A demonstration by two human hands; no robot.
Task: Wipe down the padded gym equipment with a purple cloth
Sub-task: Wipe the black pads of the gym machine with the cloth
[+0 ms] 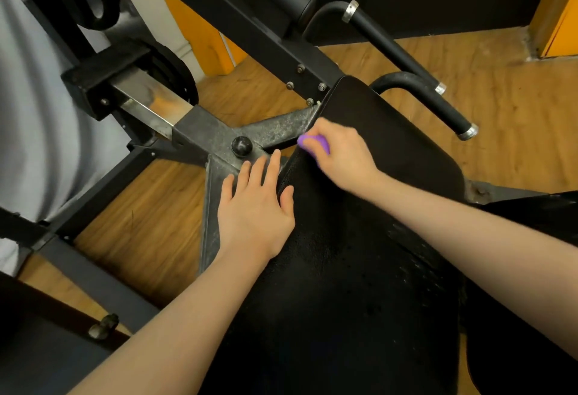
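Here, going from the left, a grey curved panel [34,131] of the machine fills the frame's edge, with a black steel frame [103,285] running beneath it over the brown wooden floor [147,238]. Nearer the hands, a shiny square steel bar [147,103] slots into a scuffed grey metal bracket [215,138] that carries a round black knob [241,146].

The left hand [255,206] lies flat with its fingers straight and spread, holding nothing; the fingers rest on the grey bracket just below the knob, and the thumb side lies on the near left edge of the black padded seat [359,269].

Just up and to the right of that hand, the right hand [341,153] has its fingers curled round a small purple cloth [314,144], pressing it against the upper left edge of the pad, where the pad meets the bracket. Only a bunched bit of the cloth shows past the fingers.

Beyond the grip, up and to the right, two black foam-covered handles with silver end caps [438,103] stick out over the floor. An orange panel [560,19] stands at the far right.

No containers are in view.
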